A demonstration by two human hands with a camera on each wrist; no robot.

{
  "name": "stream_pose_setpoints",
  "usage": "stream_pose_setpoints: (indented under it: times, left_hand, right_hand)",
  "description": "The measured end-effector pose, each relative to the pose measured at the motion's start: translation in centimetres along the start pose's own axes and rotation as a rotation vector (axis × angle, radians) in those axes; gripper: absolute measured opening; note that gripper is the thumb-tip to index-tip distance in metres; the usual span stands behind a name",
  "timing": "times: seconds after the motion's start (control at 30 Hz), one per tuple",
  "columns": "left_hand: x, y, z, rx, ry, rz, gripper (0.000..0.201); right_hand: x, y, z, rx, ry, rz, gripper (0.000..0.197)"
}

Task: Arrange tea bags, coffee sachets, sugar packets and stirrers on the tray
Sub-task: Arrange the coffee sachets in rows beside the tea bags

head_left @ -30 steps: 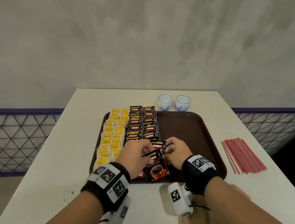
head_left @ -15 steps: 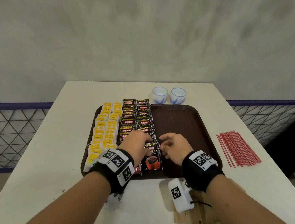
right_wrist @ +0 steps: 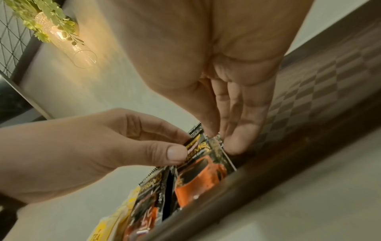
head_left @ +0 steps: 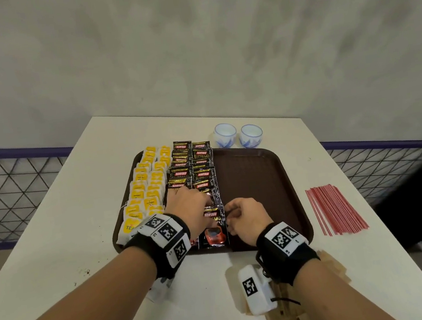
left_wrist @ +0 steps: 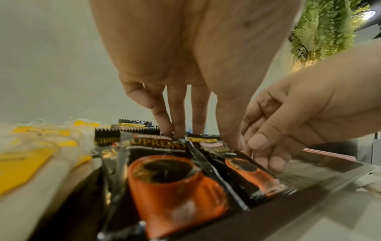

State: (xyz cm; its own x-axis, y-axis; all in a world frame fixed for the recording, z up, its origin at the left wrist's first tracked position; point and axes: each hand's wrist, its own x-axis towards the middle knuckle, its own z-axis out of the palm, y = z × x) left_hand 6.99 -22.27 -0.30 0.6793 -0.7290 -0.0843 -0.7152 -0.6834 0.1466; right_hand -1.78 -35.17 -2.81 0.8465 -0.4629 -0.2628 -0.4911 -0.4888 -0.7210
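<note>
Though under tray [head_left: 254,181], white tbl [head_left: 79,214], wall [head_left: 191,43]

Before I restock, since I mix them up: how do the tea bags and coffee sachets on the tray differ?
The tea bags are white with yellow tags; the coffee sachets are black with red-and-gold print. The tea bags line the left edge of the tray; the coffee sachets sit just right of them. Both lie in two overlapping columns.

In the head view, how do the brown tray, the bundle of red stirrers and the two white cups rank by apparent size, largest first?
1. brown tray
2. bundle of red stirrers
3. white cups: the two look alike, so I do not rank one above the other. They stand farthest from the camera, which may make them look smaller.
</note>
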Motion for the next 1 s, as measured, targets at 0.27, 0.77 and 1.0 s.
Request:
stream_pose_setpoints:
  times: [0.27,0.77,1.0]
  left_hand:
    - [-0.3,0.4,-0.3,-0.157,0.046,0.000,0.051]
    - [-0.4,-0.8,0.5,-0.173,0.188,-0.154,0.026]
    - [-0.4,-0.9,0.8,-0.279,0.263,-0.144,0.021]
  right_hand:
    - [-0.3,0.4,0.3,0.002,-0.015,-0.004,0.028]
    - [-0.6,0.1,1.1,-0.016,0.042,0.034,0.033]
    - [-0.9,-0.6,1.2,-0.011,0.012,0.065,0.044]
